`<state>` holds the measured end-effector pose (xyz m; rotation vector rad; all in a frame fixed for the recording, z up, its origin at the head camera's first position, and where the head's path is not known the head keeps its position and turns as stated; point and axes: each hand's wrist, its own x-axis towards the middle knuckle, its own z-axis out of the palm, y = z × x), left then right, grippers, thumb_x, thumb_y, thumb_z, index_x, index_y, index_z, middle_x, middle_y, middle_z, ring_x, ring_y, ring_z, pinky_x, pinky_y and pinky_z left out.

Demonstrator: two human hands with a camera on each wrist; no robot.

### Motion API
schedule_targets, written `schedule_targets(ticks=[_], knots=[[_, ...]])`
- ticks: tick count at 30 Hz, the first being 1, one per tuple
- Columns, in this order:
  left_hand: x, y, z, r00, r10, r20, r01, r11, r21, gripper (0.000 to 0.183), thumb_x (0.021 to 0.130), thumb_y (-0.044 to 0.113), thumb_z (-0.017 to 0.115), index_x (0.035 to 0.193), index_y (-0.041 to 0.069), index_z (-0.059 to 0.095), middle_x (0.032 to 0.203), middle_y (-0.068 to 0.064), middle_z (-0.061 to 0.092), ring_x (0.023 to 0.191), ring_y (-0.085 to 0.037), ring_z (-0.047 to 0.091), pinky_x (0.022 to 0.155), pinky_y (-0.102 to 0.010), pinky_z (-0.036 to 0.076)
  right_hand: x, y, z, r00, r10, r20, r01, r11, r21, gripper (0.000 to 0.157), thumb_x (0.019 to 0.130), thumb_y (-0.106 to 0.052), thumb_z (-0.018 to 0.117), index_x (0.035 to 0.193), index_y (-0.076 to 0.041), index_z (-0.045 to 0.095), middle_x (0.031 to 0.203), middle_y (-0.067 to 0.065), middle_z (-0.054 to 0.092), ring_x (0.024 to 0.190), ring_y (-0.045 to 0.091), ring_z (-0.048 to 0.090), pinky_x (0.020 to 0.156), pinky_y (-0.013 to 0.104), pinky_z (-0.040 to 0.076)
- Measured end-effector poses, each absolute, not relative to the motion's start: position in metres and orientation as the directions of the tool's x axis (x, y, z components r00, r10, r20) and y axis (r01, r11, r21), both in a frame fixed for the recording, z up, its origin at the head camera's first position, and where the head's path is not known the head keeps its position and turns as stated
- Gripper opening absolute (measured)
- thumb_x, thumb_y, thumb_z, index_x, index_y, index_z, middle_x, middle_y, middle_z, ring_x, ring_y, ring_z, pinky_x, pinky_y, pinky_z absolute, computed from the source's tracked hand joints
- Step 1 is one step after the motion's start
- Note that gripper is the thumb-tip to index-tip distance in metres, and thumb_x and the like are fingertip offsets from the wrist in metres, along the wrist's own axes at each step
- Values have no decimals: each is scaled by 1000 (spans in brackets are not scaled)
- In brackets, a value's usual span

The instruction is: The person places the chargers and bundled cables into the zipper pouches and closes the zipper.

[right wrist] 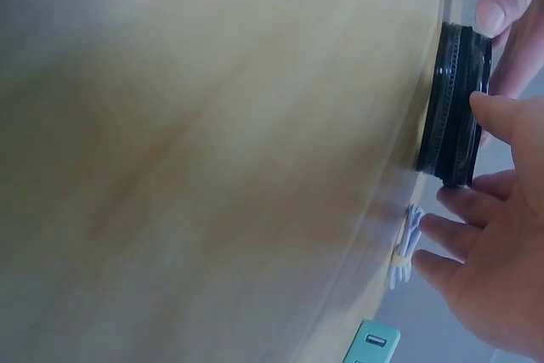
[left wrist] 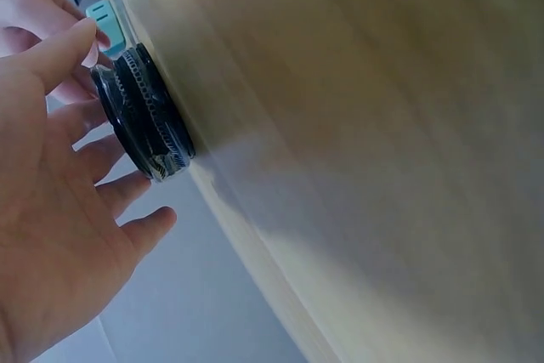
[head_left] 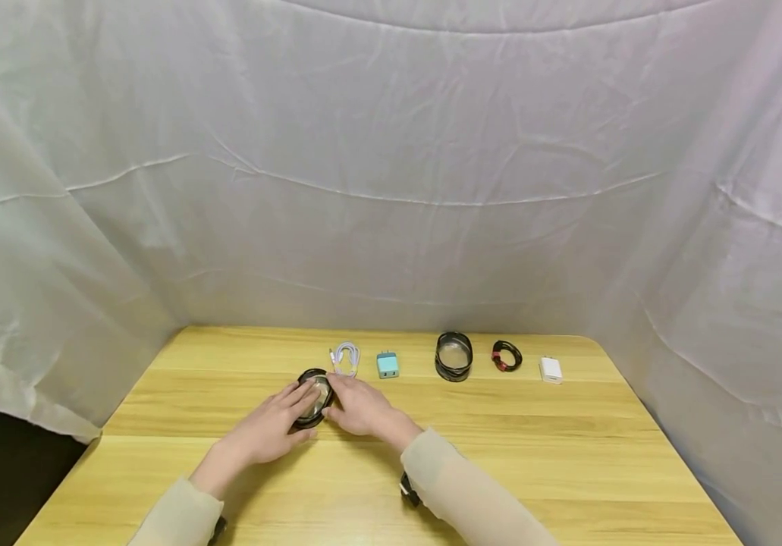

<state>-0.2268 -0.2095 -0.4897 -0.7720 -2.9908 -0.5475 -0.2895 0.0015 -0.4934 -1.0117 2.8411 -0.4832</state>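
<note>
A round, black zippered case [head_left: 309, 422] with a clear top lies on the wooden table, left of centre. My left hand [head_left: 268, 428] reaches over it, extended fingers resting across its top. At its right edge, my right hand [head_left: 363, 409] touches the rim with thumb and forefinger. The left wrist view shows the side of the case [left wrist: 153, 112] and its zipper, beside the spread fingers of the left hand [left wrist: 68, 201]. In the right wrist view, the right hand's [right wrist: 501, 235] thumb meets the case [right wrist: 455, 108], while its other fingers spread loosely.
Behind the hands are a bundled white cable [head_left: 346, 358] and a teal charger [head_left: 387, 365]. Farther right come a second round black case [head_left: 454, 373], a coiled black cable [head_left: 510, 356] with a red tie and a white charger [head_left: 551, 370]. Grey curtains [head_left: 391, 250] surround the table [head_left: 534, 455].
</note>
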Motion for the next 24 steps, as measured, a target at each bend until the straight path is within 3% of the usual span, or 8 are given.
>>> schedule_targets(ticks=[6, 12, 16, 24], knots=[[-222, -208, -486, -874, 473, 111, 479, 797, 368, 63, 101, 28, 70, 155, 3, 48, 165, -20, 34, 147, -50, 35, 115, -67, 36, -288, 12, -493, -745, -666, 42, -630, 680, -376, 69, 104, -36, 64, 160, -5, 38, 160, 14, 46, 146, 29, 46, 122, 43, 37], [-218, -205, -483, -846, 508, 164, 532, 776, 339, 54, 98, 22, 74, 147, 6, 59, 159, -22, 45, 133, -40, 51, 102, -60, 53, -287, 22, -493, -715, -699, 32, -645, 640, -417, 71, 103, -33, 66, 161, -4, 36, 159, 14, 47, 145, 29, 48, 121, 41, 38], [-216, -203, -482, -834, 517, 194, 552, 773, 311, 49, 94, 21, 78, 140, 8, 65, 152, -20, 51, 126, -36, 55, 94, -56, 58, -284, 28, -492, -706, -708, 24, -647, 630, -429, 73, 102, -35, 68, 161, -5, 37, 158, 13, 48, 144, 27, 48, 120, 41, 39], [-207, -195, -479, -834, 509, 212, 551, 780, 296, 56, 89, 26, 84, 138, 6, 65, 150, -17, 53, 120, -35, 58, 82, -52, 63, -275, 37, -492, -686, -727, 24, -658, 606, -448, 83, 93, -33, 80, 160, -8, 39, 156, 10, 52, 143, 26, 50, 120, 41, 39]])
